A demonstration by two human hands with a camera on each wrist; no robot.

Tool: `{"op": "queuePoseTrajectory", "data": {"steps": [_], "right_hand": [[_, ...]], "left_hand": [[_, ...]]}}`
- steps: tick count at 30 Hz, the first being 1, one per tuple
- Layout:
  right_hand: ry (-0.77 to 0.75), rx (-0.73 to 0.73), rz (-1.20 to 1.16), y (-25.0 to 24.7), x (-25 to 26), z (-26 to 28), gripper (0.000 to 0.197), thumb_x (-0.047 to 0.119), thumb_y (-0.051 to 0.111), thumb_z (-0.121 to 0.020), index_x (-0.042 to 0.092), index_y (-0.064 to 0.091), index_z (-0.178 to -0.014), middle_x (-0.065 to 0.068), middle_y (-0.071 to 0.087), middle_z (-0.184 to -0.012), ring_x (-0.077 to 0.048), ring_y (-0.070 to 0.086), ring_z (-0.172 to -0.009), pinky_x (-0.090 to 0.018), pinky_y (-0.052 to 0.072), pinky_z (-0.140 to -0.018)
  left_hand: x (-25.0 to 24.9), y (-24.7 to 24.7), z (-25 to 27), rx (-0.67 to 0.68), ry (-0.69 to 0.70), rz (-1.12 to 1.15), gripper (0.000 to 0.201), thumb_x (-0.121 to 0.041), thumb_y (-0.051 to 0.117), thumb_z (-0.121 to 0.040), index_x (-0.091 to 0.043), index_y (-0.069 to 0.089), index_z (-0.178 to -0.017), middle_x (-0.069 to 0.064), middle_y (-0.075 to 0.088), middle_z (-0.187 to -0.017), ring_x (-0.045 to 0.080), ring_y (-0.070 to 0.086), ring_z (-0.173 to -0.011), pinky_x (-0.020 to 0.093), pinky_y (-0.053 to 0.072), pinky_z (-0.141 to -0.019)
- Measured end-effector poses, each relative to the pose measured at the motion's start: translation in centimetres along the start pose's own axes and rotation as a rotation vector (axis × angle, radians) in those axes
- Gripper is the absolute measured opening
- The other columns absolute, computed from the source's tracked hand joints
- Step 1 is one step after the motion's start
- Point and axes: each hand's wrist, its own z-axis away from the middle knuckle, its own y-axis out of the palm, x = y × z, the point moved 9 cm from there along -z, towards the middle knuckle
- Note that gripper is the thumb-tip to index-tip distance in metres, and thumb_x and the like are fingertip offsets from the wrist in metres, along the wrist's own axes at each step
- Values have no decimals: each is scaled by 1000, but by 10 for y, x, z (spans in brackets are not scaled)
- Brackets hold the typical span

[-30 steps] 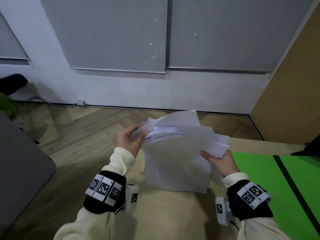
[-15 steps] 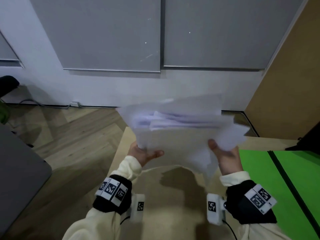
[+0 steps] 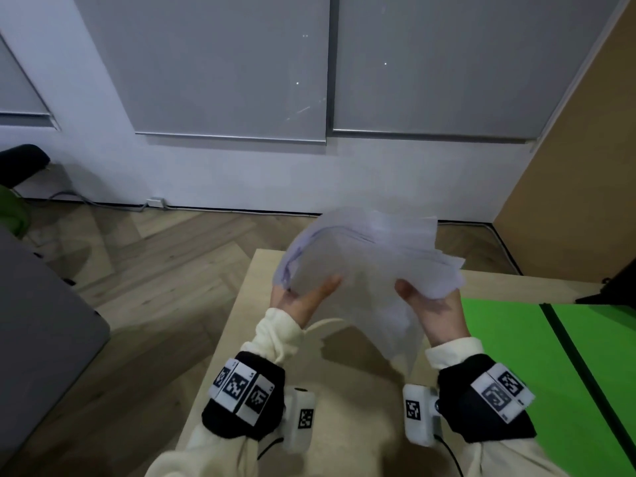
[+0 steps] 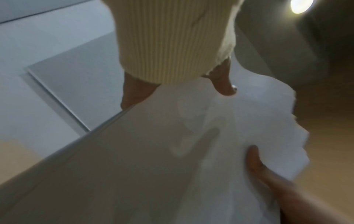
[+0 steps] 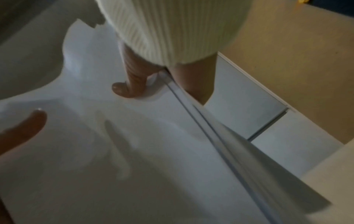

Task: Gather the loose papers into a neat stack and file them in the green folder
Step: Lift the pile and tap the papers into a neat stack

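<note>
**Head view: papers gathered, not yet squared or filed**

Head view, nearest first: both wrists carry black bands with printed markers above the light wooden counter (image 3: pixel 241 339); the left hand (image 3: pixel 303 301) grips the left edge of the papers (image 3: pixel 364 270), thumb on the near face, fingers behind; the right hand (image 3: pixel 430 311) grips the right edge in like manner; the bundle is held in the air between them, clear of the counter, bowed and blurred.

Condition of the bundle: sheets are collected but edges are splayed, corners projecting at the right and bottom; the wrist views confirm ragged margins; alignment is judged incomplete.

The green folder (image 3: pixel 509 356) lies open on the counter, just right of the right hand, with a dark spine line across it; no sheet is in it.

Beyond: herringbone floor, white wall, grey panels.

Assessment: gathering done; squaring in hand; filing and closing outstanding.
</note>
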Motion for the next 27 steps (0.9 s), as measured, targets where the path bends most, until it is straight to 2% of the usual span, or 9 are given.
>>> {"op": "queuePoseTrajectory", "data": {"steps": [4,5,8,11,14,17,22,25,27], "right_hand": [[12,90,-10,7,-2,7,21,6,76,-66,26,76,-67,20,74,-68,10,65,-64,-10,50,-64],[48,85,-12,7,-7,9,8,17,78,-63,24,76,-66,19,73,-66,10,65,-62,-11,50,-61],[122,77,-13,8,-18,12,36,50,80,-44,23,75,-67,16,75,-69,6,67,-64,-13,53,-60],[142,85,-45,7,-23,9,32,38,81,-51,22,71,-77,19,74,-67,8,68,-65,-9,51,-60],[149,132,-17,8,-26,10,31,14,79,-63,19,70,-92,18,76,-77,3,70,-75,-13,53,-70],[130,146,-21,11,-19,10,37,15,79,-60,14,69,-95,17,76,-79,3,69,-75,-11,53,-69],[121,25,-139,6,-10,6,41,31,83,-50,15,64,-83,15,73,-63,8,63,-57,-10,49,-58],[39,-91,-132,4,8,3,62,60,75,-44,19,64,-89,10,70,-73,9,61,-64,-8,48,-60],[-52,-162,-174,2,23,2,43,47,77,-56,21,64,-88,8,66,-83,11,60,-68,-7,48,-64]], "left_hand": [[-3,-17,3,-162,14,162,82,-56,77,-53,-8,56,-116,0,62,-105,17,57,-102,15,46,-79],[-3,-18,4,-210,5,160,76,-59,74,-53,-12,59,-111,-3,61,-100,15,56,-98,16,44,-80],[-8,-18,3,-339,-11,202,25,-43,75,-67,-30,55,-77,-17,55,-77,8,56,-80,6,40,-61],[-15,-24,-5,-413,-36,246,42,-27,72,-78,-32,33,-61,-17,37,-67,-2,40,-62,6,31,-56],[-18,-25,-14,-466,10,202,39,-25,74,-75,-26,39,-60,-12,41,-65,11,43,-64,0,34,-49],[-25,-7,-20,-335,102,118,29,-25,80,-68,-18,55,-80,-5,56,-78,14,53,-78,6,44,-64],[-16,-8,-27,-189,33,51,56,-50,80,-49,-24,60,-94,1,66,-103,18,63,-97,21,54,-81],[-20,-2,-18,-133,87,-67,38,-29,85,-60,-19,58,-84,-8,63,-78,4,60,-73,1,48,-61],[-22,-2,-14,-130,108,-56,31,-24,86,-60,-22,60,-78,-7,65,-75,6,61,-71,6,50,-62]]}}
